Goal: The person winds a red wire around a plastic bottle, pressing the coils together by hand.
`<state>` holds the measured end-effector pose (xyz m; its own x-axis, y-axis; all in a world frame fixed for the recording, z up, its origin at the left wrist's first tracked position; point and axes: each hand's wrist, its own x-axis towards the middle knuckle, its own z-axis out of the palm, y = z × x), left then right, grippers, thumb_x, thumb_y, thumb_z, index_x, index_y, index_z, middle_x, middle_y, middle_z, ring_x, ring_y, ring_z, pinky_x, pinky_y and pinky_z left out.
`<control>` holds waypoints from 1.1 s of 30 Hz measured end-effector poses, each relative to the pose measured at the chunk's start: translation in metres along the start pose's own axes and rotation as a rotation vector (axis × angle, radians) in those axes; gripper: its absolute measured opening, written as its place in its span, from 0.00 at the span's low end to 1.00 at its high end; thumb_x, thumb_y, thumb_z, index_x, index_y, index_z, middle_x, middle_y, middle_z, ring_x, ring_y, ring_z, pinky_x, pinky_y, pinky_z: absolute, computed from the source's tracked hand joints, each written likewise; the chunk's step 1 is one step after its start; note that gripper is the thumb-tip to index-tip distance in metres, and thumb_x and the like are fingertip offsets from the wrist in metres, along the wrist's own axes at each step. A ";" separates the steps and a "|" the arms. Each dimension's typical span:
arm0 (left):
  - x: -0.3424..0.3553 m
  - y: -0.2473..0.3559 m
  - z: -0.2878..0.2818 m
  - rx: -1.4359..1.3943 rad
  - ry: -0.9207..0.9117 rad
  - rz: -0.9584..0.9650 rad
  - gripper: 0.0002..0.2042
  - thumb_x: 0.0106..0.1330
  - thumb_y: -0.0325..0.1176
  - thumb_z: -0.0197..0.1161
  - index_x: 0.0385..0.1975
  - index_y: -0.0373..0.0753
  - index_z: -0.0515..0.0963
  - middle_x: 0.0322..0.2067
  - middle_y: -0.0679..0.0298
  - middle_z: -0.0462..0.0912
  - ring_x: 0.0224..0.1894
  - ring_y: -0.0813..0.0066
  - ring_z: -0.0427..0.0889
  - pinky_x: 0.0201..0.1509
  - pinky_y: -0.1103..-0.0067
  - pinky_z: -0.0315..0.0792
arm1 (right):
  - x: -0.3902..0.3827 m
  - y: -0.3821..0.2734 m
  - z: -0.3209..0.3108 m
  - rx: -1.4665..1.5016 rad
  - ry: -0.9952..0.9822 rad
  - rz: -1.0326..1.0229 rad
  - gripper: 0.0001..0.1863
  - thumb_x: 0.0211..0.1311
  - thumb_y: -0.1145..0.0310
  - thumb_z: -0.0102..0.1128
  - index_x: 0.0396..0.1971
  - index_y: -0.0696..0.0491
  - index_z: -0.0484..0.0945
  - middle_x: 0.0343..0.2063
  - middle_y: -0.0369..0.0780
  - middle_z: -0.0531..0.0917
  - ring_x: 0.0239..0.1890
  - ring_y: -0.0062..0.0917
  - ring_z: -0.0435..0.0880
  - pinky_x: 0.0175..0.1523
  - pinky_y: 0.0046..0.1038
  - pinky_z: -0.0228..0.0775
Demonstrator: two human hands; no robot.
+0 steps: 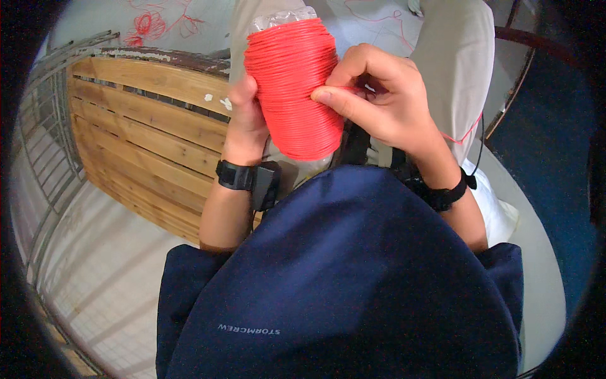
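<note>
Head view, left hand point(247, 114) curled round red cord coil point(295, 91); right hand point(392, 104) pinching strand point(355, 90) beside it

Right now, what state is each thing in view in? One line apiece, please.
Wound red cord: wrapped in close rows
Clear plastic core: mostly covered, ends showing
Left hand: gripping the wound red cord's left side
Right hand: pinching at its right side
Floor cord: loose, tangled
Left wrist strap: fastened
</note>
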<state>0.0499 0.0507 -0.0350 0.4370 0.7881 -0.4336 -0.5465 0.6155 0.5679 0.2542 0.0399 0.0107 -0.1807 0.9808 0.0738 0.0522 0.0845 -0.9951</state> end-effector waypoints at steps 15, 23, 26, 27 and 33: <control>0.002 0.013 0.041 0.351 -0.040 0.062 0.37 0.47 0.40 0.73 0.59 0.34 0.66 0.50 0.57 0.78 0.51 0.67 0.79 0.58 0.72 0.72 | -0.009 -0.009 -0.005 -0.238 0.074 -0.063 0.09 0.53 0.68 0.70 0.26 0.54 0.77 0.21 0.40 0.78 0.20 0.27 0.78 0.27 0.26 0.69; 0.001 0.017 0.035 0.358 -0.053 0.039 0.38 0.44 0.36 0.74 0.59 0.34 0.66 0.50 0.57 0.78 0.51 0.68 0.79 0.58 0.72 0.72 | -0.011 -0.009 -0.008 -0.205 0.053 -0.073 0.05 0.51 0.72 0.65 0.27 0.54 0.77 0.20 0.37 0.78 0.20 0.24 0.77 0.27 0.24 0.69; 0.002 0.016 0.033 0.375 -0.103 0.069 0.38 0.44 0.35 0.75 0.59 0.34 0.66 0.50 0.57 0.78 0.51 0.68 0.80 0.58 0.71 0.73 | -0.011 -0.010 -0.006 -0.183 0.087 -0.058 0.05 0.50 0.73 0.64 0.27 0.54 0.77 0.19 0.36 0.76 0.18 0.22 0.75 0.25 0.23 0.68; 0.002 0.015 0.033 0.375 -0.103 0.068 0.38 0.44 0.35 0.75 0.59 0.34 0.66 0.50 0.57 0.78 0.51 0.68 0.80 0.58 0.71 0.73 | -0.011 -0.010 -0.005 -0.181 0.098 -0.057 0.05 0.50 0.73 0.64 0.27 0.54 0.77 0.18 0.36 0.75 0.18 0.21 0.74 0.25 0.23 0.67; 0.001 0.015 0.042 0.352 -0.041 0.068 0.37 0.44 0.35 0.75 0.57 0.33 0.67 0.49 0.58 0.79 0.50 0.69 0.80 0.57 0.72 0.73 | -0.011 -0.005 0.000 -0.233 0.141 -0.090 0.07 0.49 0.73 0.66 0.26 0.54 0.76 0.16 0.36 0.74 0.17 0.22 0.74 0.24 0.23 0.67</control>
<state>0.0720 0.0608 0.0022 0.4400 0.8216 -0.3624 -0.2985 0.5145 0.8039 0.2562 0.0288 0.0153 -0.0567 0.9810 0.1856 0.2692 0.1940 -0.9433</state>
